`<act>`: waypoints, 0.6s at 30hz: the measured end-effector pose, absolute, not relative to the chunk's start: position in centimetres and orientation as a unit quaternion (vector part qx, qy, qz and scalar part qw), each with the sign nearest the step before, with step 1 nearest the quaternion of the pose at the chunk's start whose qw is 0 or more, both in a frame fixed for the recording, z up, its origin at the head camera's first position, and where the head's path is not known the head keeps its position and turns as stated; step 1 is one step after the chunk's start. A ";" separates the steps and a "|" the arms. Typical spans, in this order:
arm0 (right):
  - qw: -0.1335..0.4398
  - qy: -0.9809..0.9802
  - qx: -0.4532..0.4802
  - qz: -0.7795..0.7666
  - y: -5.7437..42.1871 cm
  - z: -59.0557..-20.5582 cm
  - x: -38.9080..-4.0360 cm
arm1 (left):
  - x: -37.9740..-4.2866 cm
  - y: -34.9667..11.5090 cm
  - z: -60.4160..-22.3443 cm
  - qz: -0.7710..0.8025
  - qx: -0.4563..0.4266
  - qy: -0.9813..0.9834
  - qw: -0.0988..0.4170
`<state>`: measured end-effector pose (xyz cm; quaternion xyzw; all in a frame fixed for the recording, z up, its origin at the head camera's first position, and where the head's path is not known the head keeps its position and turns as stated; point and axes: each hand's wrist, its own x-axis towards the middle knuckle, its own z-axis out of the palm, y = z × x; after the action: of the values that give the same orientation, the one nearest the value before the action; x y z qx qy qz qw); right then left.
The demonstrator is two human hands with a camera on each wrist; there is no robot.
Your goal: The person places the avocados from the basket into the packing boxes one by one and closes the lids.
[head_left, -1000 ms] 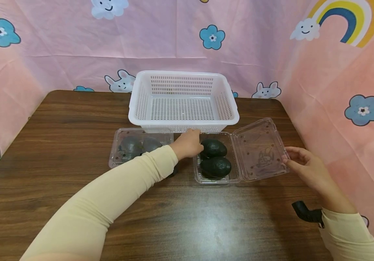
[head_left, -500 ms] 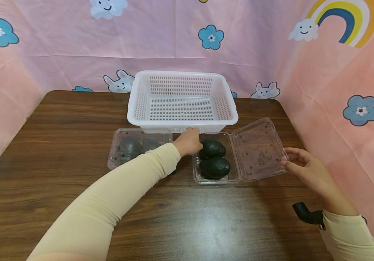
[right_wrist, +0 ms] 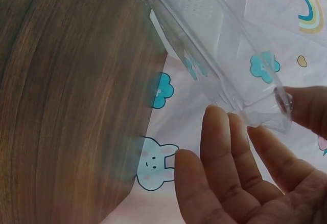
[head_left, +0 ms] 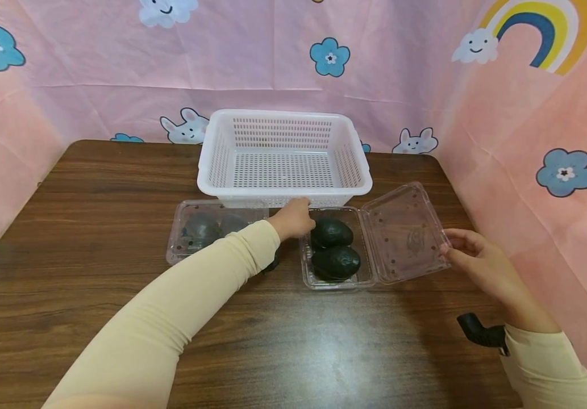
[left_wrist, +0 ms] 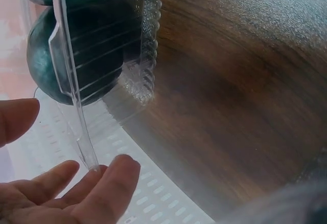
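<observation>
A clear plastic clamshell container point(head_left: 363, 271) stands unlatched on the table, with two dark green avocados point(head_left: 336, 262) in its base. At the base's far left corner is my left hand point(head_left: 293, 218); in the left wrist view its fingertips point(left_wrist: 122, 170) touch the rim and the thumb stays apart. My right hand point(head_left: 482, 267) pinches the outer edge of the transparent lid point(head_left: 406, 236), which leans out to the right. The right wrist view has the thumb on one side of the lid corner point(right_wrist: 271, 116) and fingers on the other.
Farther left, a second clamshell point(head_left: 186, 227) with dark round fruit inside is partly covered by my left sleeve. A white perforated basket point(head_left: 285, 192) stands behind both containers. Printed cloth point(head_left: 252, 57) hangs along the back and sides of the wooden table point(head_left: 252, 352).
The view shifts slightly. Both hands, the clamshell and its lid hold nearly the same positions throughout.
</observation>
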<state>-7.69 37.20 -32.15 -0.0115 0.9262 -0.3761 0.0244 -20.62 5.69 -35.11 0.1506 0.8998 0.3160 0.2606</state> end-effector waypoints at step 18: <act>-0.013 0.909 -0.046 -0.415 37.7 -31.9 -8.7 | -20.2 5.2 -34.8 0.293 0.163 0.912 0.236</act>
<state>-8.67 37.74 -31.92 -0.0457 0.9087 -0.4147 -0.0132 -20.24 5.25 -34.83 0.1627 0.9119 0.2934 0.2365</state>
